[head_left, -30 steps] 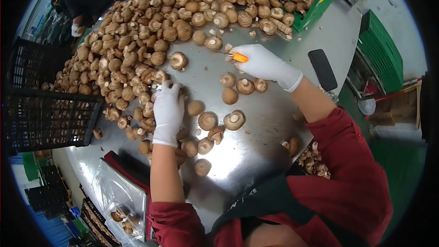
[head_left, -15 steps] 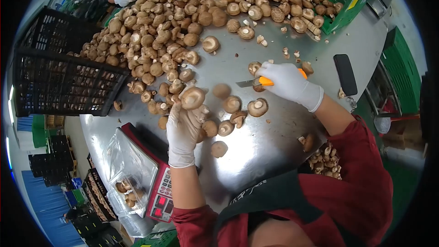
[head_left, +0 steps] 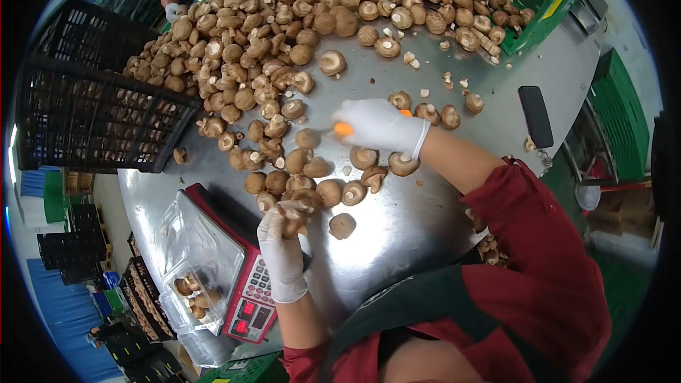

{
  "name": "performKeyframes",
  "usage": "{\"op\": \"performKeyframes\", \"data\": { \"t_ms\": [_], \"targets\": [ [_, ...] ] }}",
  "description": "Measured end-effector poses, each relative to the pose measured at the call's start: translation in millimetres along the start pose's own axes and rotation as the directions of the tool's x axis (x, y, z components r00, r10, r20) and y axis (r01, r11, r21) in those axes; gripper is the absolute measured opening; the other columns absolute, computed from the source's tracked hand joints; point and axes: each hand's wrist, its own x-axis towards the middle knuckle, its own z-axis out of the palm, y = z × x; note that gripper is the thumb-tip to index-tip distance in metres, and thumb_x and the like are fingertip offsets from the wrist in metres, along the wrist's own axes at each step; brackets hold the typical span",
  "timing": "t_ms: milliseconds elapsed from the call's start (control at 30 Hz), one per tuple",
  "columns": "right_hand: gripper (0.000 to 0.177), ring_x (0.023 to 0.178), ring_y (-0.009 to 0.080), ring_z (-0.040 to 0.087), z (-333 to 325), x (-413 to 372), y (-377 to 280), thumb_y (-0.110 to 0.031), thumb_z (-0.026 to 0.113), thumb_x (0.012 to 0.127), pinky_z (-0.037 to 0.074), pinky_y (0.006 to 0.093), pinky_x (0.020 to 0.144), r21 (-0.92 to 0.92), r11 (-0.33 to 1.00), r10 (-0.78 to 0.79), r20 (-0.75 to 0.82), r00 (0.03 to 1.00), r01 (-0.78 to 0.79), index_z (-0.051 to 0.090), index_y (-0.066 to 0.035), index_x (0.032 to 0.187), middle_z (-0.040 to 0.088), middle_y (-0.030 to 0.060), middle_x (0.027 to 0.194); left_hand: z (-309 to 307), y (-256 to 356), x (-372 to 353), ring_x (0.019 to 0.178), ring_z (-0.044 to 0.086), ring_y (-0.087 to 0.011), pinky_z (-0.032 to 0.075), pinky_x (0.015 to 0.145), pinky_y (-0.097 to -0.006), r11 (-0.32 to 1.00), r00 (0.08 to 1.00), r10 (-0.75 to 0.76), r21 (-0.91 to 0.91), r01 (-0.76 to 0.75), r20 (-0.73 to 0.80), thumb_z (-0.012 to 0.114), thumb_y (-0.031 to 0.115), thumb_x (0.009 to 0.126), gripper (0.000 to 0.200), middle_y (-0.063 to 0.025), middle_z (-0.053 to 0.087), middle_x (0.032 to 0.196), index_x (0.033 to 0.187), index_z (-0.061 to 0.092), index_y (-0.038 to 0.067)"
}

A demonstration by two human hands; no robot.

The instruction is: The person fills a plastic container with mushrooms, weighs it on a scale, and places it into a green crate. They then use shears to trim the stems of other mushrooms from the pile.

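My left hand [head_left: 281, 245], in a white glove, is closed around a brown shiitake mushroom [head_left: 295, 223] near the scale. Across from it, my gloved right hand [head_left: 379, 125] grips an orange-handled utility knife [head_left: 343, 129]; its blade is smeared and hardly visible, pointing left. Between and below the hands lie loose mushrooms, among them one with its stem facing up [head_left: 353, 192] and a single cap [head_left: 342, 225]. More mushrooms [head_left: 426, 113] sit just beyond my right wrist.
A large mushroom heap [head_left: 277, 21] covers the far side of the steel table [head_left: 454, 206]. Black crate [head_left: 106, 117] stands left, green crate [head_left: 550, 7] far right. A red scale [head_left: 252, 291] holds a plastic tray with mushrooms. A phone [head_left: 535, 116] lies right. Another person's gloved hand [head_left: 172, 12] is at the heap.
My right hand has swept left with the knife. My left hand has drawn down towards me, with a mushroom still in its fingers. The other person's gloved hand has shifted left.
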Motion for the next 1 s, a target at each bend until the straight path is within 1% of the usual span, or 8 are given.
{"op": "performKeyframes", "data": {
  "t_ms": [133, 367, 733, 800, 833, 933, 967, 1000],
  "targets": [
    [0.029, 0.055, 0.0140, 0.058, -51, -2, -10, -0.030, 0.063, 0.092, 0.044, 0.0288, 0.049, 0.522, 0.793, 0.116, 0.378, 0.919, -0.315, 0.065, -0.006, 0.106, 0.058, 0.0019, 0.065, 27, 13, 4, 0.086, 0.064, -0.0132, 0.050, 0.077, -0.0231, 0.954, 0.997, -0.048, 0.294, 0.063, -0.057, 0.055, -0.002, 0.092, 0.023, -0.0092, 0.068, 0.098, 0.114, 0.060, 0.000],
    [0.039, 0.044, 0.0048, 0.045, -48, -33, -30, -0.042, 0.062, 0.095, 0.035, 0.0212, 0.042, 0.863, 0.351, -0.076, 0.412, 0.908, -0.363, 0.061, -0.002, 0.093, 0.052, -0.0018, 0.056, 73, -6, 30, 0.114, 0.058, -0.0245, 0.047, 0.099, -0.0341, 0.670, 0.921, 0.323, 0.635, -0.384, 0.216, 0.077, -0.001, 0.072, 0.063, -0.0136, 0.057, 0.125, 0.131, 0.054, 0.000],
    [0.030, 0.059, 0.0093, 0.062, -44, -51, -67, -0.024, 0.067, 0.090, 0.048, 0.0232, 0.051, 0.548, 0.722, 0.155, 0.467, 0.870, -0.422, 0.067, 0.001, 0.106, 0.069, 0.0073, 0.077, 47, 10, -21, 0.100, 0.063, -0.0336, 0.052, 0.083, -0.0378, 0.369, 0.960, 0.199, 0.892, -0.261, 0.198, 0.081, 0.023, 0.075, 0.065, -0.0151, 0.060, 0.113, 0.130, 0.052, 0.007],
    [0.035, 0.076, 0.0133, 0.066, -15, -60, -35, -0.016, 0.072, 0.084, 0.053, 0.0273, 0.066, 0.438, 0.897, -0.042, -0.038, 0.998, 0.055, 0.065, 0.002, 0.113, 0.071, 0.0099, 0.088, 28, 28, -43, 0.094, 0.064, -0.0308, 0.052, 0.081, -0.0376, 0.366, 0.909, 0.390, 0.881, -0.299, 0.147, 0.080, 0.013, 0.073, 0.050, -0.0142, 0.063, 0.108, 0.118, 0.060, 0.005],
    [0.035, 0.088, 0.0168, 0.067, -46, -65, -64, -0.010, 0.074, 0.080, 0.052, 0.0303, 0.079, 0.403, 0.898, 0.160, 0.073, 0.984, -0.176, 0.064, 0.000, 0.111, 0.071, 0.0111, 0.094, 15, 44, -55, 0.092, 0.064, -0.0290, 0.052, 0.080, -0.0375, 0.332, 0.865, 0.483, 0.886, -0.322, 0.134, 0.080, 0.009, 0.073, 0.043, -0.0134, 0.064, 0.105, 0.113, 0.063, 0.005],
    [0.037, 0.091, 0.0283, 0.068, -35, -71, -33, -0.009, 0.073, 0.077, 0.053, 0.0352, 0.079, 0.061, 0.996, 0.071, -0.237, 0.969, -0.058, 0.062, -0.009, 0.112, 0.068, 0.0108, 0.105, -50, 87, -86, 0.092, 0.063, -0.0266, 0.051, 0.083, -0.0372, 0.079, 0.606, 0.794, 0.997, -0.019, -0.051, 0.074, -0.002, 0.073, 0.034, -0.0112, 0.065, 0.104, 0.105, 0.064, 0.001],
    [0.038, 0.092, 0.0309, 0.067, -38, -75, -23, -0.009, 0.072, 0.077, 0.053, 0.0363, 0.079, -0.062, 0.995, 0.049, -0.322, 0.946, -0.072, 0.061, -0.010, 0.113, 0.067, 0.0107, 0.108, -71, 94, -93, 0.098, 0.062, -0.0194, 0.051, 0.083, -0.0317, 0.467, 0.561, 0.749, 0.881, -0.072, -0.351, 0.066, 0.003, 0.090, 0.026, -0.0086, 0.065, 0.102, 0.116, 0.061, 0.002],
    [0.040, 0.097, 0.0349, 0.064, -39, -76, -16, -0.010, 0.070, 0.077, 0.052, 0.0400, 0.082, -0.089, 0.991, 0.068, -0.277, 0.959, -0.096, 0.059, -0.013, 0.116, 0.064, 0.0101, 0.112, -87, 110, -99, 0.102, 0.061, -0.0216, 0.049, 0.088, -0.0338, 0.235, 0.559, 0.800, 0.971, 0.042, -0.218, 0.061, 0.008, 0.094, 0.026, -0.0104, 0.064, 0.108, 0.120, 0.060, 0.001]
  ]
}}
